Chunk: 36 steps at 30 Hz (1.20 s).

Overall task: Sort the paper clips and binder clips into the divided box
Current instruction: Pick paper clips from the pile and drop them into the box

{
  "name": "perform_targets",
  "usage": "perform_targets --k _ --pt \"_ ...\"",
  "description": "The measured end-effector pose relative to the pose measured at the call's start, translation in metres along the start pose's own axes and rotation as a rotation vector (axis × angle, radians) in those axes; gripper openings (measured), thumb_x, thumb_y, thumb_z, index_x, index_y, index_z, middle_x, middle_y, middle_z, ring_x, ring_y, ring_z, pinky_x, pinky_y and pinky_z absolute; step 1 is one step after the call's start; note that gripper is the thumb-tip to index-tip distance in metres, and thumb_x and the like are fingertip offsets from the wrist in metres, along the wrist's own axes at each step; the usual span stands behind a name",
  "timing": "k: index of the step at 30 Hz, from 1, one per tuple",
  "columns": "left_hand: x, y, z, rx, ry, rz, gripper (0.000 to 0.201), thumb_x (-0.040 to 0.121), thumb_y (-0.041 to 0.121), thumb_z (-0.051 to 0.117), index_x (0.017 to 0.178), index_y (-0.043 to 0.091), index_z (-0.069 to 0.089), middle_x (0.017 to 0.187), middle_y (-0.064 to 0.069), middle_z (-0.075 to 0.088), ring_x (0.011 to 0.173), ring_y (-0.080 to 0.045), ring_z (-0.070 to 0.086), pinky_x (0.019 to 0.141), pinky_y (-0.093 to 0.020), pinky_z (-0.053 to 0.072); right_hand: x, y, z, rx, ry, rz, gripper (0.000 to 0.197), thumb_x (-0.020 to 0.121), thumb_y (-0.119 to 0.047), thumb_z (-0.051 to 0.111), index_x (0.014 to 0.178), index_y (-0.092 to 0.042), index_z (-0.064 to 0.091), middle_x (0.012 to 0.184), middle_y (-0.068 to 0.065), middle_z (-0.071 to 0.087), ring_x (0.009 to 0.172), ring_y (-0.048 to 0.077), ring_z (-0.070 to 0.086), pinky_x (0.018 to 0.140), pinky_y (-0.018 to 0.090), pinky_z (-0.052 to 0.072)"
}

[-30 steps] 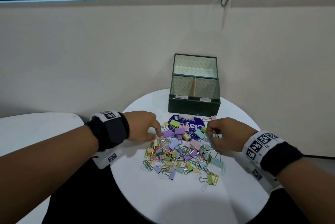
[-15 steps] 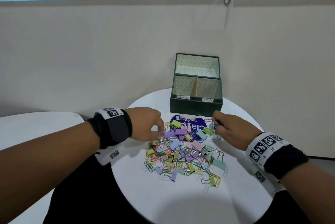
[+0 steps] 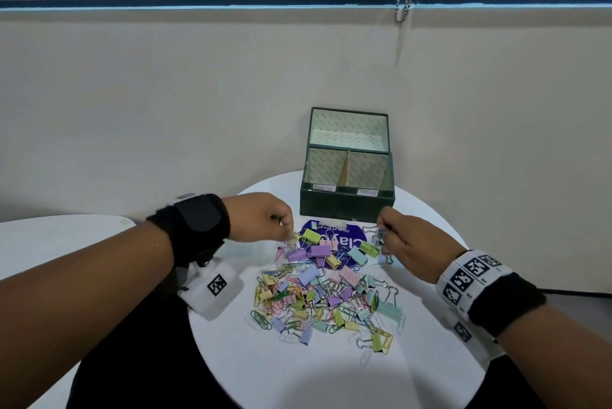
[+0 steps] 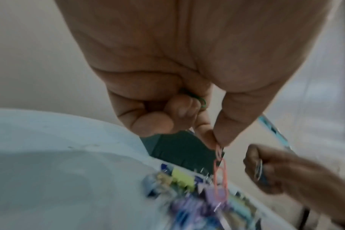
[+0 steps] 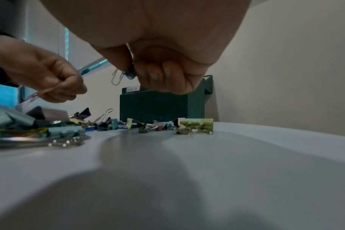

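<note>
A heap of pastel binder clips and paper clips (image 3: 324, 289) lies on the round white table (image 3: 298, 369). Behind it stands the dark green divided box (image 3: 347, 206), lid up, with two front compartments. My left hand (image 3: 288, 229) hovers over the heap's far left edge and pinches a pink paper clip (image 4: 220, 174) between thumb and forefinger, with a green clip (image 4: 202, 101) tucked under its curled fingers. My right hand (image 3: 384, 236) is at the heap's far right, just before the box, its curled fingers holding a blue binder clip (image 5: 129, 73) whose wire handle hangs down.
A purple printed card (image 3: 351, 239) lies under the clips in front of the box. A second white table (image 3: 49, 243) stands to the left. The beige wall (image 3: 165, 110) rises right behind the box.
Both hands have moved away from the middle of the heap toward the box and lifted slightly; the right hand has taken up a blue binder clip, the left a pink paper clip.
</note>
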State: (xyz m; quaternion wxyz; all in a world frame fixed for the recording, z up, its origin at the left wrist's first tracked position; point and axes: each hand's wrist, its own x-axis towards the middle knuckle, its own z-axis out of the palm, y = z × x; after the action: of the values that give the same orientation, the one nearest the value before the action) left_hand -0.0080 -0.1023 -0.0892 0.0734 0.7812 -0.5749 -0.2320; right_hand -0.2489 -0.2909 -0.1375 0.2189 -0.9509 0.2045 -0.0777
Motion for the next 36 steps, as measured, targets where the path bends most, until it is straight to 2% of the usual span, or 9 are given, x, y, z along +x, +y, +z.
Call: perform_targets --k 7,12,16,18,22,27,31,33,36 --pt "0.053 0.044 -0.027 -0.712 0.108 -0.086 0.015 0.101 0.025 0.052 0.093 0.014 0.057 0.066 0.003 0.044 0.054 -0.008 0.036 0.048 -0.02 0.033 0.0 -0.004 -0.002 -0.028 0.073 0.022 0.019 0.107 -0.028 0.038 0.088 -0.025 0.041 0.076 0.0 0.062 0.063 0.016 0.053 0.057 0.027 0.039" --pt "0.104 0.076 -0.033 -0.642 0.256 -0.119 0.019 0.096 0.03 0.058 0.094 0.014 0.067 0.07 -0.004 0.053 0.061 -0.018 0.044 0.06 -0.032 0.042 0.001 -0.002 0.0 -0.047 0.102 0.059 0.018 0.107 -0.031 0.038 0.091 -0.024 0.044 0.076 -0.002 0.062 0.067 0.017 0.059 0.056 0.027 0.039" --pt "0.128 0.088 -0.034 -0.621 0.348 -0.153 0.019 0.092 0.017 0.06 0.081 0.004 0.069 0.073 -0.01 0.063 0.063 -0.024 0.055 0.065 -0.031 0.048 0.001 0.001 0.0 -0.041 0.104 0.075 0.016 0.103 -0.03 0.039 0.089 -0.025 0.044 0.08 0.0 0.066 0.073 0.022 0.062 0.065 0.032 0.046" --pt "0.134 0.092 -0.033 -0.75 0.331 -0.133 0.016 0.091 0.01 0.061 0.089 -0.002 0.071 0.082 -0.016 0.067 0.067 -0.024 0.058 0.067 -0.033 0.05 0.002 0.002 0.0 -0.049 0.114 0.073 0.015 0.103 -0.03 0.04 0.089 -0.025 0.044 0.078 -0.002 0.063 0.07 0.018 0.058 0.063 0.03 0.044" --pt "0.13 0.099 -0.033 -0.804 0.274 -0.117 0.024 0.095 -0.001 0.052 0.113 0.01 0.064 0.106 -0.01 0.064 0.089 -0.021 0.064 0.085 -0.034 0.058 0.003 0.002 0.0 -0.06 0.129 0.065 0.015 0.104 -0.028 0.041 0.091 -0.023 0.045 0.074 -0.004 0.056 0.064 0.012 0.048 0.056 0.026 0.036" --pt "0.087 0.074 -0.046 -0.991 0.337 0.013 0.039 0.097 -0.011 0.042 0.128 0.007 0.058 0.101 -0.006 0.063 0.078 -0.015 0.061 0.065 -0.03 0.054 0.004 0.003 0.002 -0.086 0.13 0.064 0.016 0.106 -0.028 0.038 0.092 -0.023 0.045 0.073 -0.009 0.053 0.063 0.006 0.045 0.055 0.022 0.03" --pt "0.039 0.031 -0.026 -0.358 0.392 -0.015 0.02 0.096 0.009 0.055 0.104 0.022 0.069 0.094 0.006 0.068 0.082 -0.012 0.064 0.068 -0.022 0.051 0.008 0.0 -0.001 -0.056 0.134 0.071 0.017 0.106 -0.028 0.039 0.091 -0.023 0.045 0.074 -0.007 0.054 0.063 0.011 0.05 0.057 0.026 0.035" --pt "0.025 0.008 -0.01 -0.01 0.285 -0.059 0.017 0.096 0.021 0.058 0.106 0.028 0.069 0.101 0.011 0.067 0.089 -0.009 0.06 0.077 -0.02 0.045 0.019 -0.002 -0.009 -0.023 0.172 0.076 0.017 0.105 -0.028 0.039 0.089 -0.023 0.043 0.075 -0.002 0.057 0.065 0.019 0.053 0.058 0.032 0.04" --pt "0.014 -0.007 0.008 0.182 0.223 -0.072 0.025 0.099 0.022 0.05 0.117 0.029 0.067 0.119 0.009 0.064 0.105 -0.011 0.058 0.091 -0.023 0.043 0.05 -0.01 -0.026 0.091 0.28 0.126 0.016 0.104 -0.024 0.043 0.088 -0.022 0.044 0.078 0.004 0.058 0.065 0.019 0.051 0.057 0.032 0.037"
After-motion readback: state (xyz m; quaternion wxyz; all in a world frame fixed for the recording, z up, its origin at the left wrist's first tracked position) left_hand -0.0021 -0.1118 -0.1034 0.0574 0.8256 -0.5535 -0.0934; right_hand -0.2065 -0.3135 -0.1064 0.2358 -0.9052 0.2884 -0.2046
